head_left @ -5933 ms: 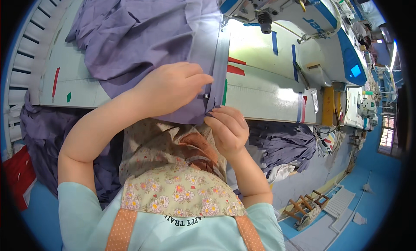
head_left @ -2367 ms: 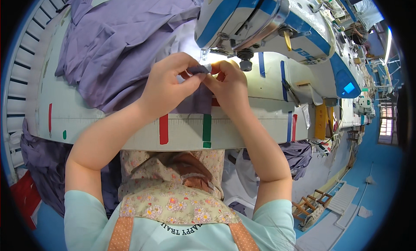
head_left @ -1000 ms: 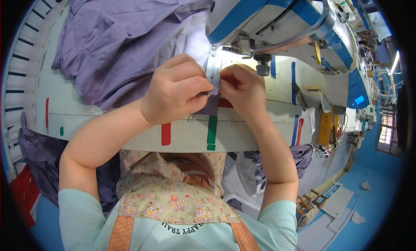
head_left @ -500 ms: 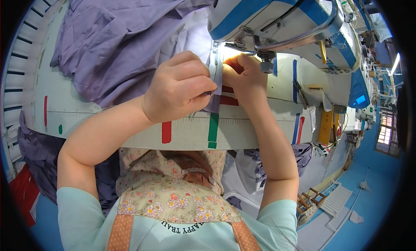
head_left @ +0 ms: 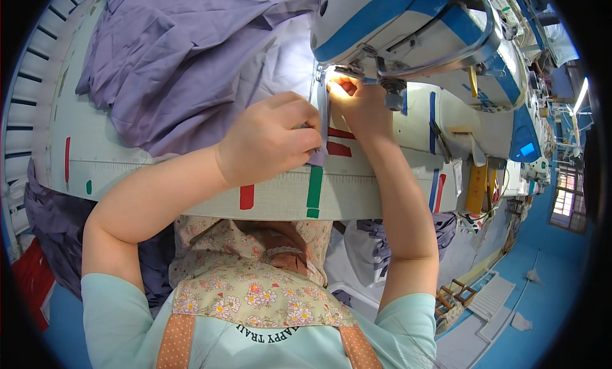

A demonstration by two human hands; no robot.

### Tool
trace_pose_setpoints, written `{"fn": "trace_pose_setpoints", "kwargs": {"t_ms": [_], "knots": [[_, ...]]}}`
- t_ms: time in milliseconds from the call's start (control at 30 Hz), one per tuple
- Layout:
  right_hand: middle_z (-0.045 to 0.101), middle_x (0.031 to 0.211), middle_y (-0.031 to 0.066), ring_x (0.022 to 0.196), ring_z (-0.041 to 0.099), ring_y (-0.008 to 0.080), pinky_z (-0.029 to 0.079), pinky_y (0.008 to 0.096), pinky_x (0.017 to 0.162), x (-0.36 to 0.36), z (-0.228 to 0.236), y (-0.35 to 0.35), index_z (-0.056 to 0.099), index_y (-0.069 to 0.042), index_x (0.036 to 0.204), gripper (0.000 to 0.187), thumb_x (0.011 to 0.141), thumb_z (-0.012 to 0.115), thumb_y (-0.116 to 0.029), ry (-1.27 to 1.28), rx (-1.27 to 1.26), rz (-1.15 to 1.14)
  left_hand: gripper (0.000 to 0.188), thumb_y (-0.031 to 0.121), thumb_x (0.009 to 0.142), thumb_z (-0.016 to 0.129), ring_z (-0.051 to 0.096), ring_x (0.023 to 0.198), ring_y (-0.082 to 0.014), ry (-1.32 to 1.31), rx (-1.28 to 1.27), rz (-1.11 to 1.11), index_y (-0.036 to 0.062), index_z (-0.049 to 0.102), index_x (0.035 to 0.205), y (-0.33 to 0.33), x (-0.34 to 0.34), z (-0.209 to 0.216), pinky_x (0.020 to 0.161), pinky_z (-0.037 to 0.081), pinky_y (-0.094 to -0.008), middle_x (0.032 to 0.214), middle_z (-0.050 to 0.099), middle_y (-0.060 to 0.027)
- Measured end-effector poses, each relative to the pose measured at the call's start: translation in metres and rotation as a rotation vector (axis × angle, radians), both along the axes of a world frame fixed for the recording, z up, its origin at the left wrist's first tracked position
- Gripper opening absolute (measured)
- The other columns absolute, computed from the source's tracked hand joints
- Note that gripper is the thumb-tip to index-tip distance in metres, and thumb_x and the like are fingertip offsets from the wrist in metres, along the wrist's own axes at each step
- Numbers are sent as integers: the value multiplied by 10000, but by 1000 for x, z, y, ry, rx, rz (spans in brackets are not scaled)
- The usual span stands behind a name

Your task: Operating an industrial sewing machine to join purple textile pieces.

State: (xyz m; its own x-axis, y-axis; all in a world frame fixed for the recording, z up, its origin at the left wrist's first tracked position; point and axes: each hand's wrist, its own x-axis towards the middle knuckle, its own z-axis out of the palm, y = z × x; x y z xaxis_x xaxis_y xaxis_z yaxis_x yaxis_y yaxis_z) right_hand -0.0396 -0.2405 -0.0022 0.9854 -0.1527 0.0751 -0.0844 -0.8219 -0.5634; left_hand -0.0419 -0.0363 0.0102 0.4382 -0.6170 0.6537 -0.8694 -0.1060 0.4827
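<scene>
A large piece of purple fabric (head_left: 172,69) is bunched over the left of the sewing table, and its narrow edge strip (head_left: 323,120) runs under the sewing machine head (head_left: 395,31). My left hand (head_left: 271,139) is closed, thumb and fingers pinched at the near end of that strip. A small dark bit shows between its fingers, too little to name. Beside the lit presser foot (head_left: 320,72), my right hand (head_left: 363,108) is curled, its fingertips pinched at the strip's right edge. The machine head partly hides those fingertips.
The pale table (head_left: 274,203) has a ruler scale along its front and red, green and blue tape marks. A yellow block (head_left: 477,187) stands at the right, near the machine's small lit screen (head_left: 526,150). Dark purple cloth (head_left: 60,222) hangs below on the left.
My left hand has come slightly down toward me along the strip. My right hand's fingers have shifted a little closer to the presser foot.
</scene>
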Motion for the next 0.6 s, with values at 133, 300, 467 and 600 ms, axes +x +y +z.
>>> {"fn": "trace_pose_setpoints", "kwargs": {"t_ms": [133, 300, 467, 600], "knots": [[601, 603, 92, 570, 594, 297, 429, 394, 546, 2, -2, 0, 537, -75, 623, 282, 845, 606, -235, -237, -88, 67, 130, 84, 679, 692, 637, 874, -226, -41, 113, 13, 96, 616, 784, 0, -3, -3, 742, 543, -346, 897, 624, -30], [544, 538, 114, 485, 541, 318, 427, 387, 519, 6, 1, 1, 533, -64, 609, 222, 781, 614, -178, -204, -22, 23, 114, 121, 694, 673, 629, 883, -214, -125, 172, 11, 95, 601, 779, -1, -4, -5, 747, 540, -342, 880, 612, -21], [627, 659, 90, 635, 629, 295, 482, 381, 607, 10, 14, 9, 588, -54, 698, 111, 779, 637, -111, -188, 61, 67, 110, 137, 700, 664, 625, 875, -207, -126, 174, 26, 93, 595, 775, 1, -4, -6, 745, 540, -344, 856, 596, -17], [635, 733, 59, 718, 647, 277, 487, 381, 631, 16, -29, -22, 607, -84, 724, 83, 793, 650, -73, -415, -234, 185, 95, 142, 715, 651, 618, 863, -208, -136, 169, 8, 96, 577, 753, -5, -5, -4, 729, 535, -346, 829, 574, -22]]}}
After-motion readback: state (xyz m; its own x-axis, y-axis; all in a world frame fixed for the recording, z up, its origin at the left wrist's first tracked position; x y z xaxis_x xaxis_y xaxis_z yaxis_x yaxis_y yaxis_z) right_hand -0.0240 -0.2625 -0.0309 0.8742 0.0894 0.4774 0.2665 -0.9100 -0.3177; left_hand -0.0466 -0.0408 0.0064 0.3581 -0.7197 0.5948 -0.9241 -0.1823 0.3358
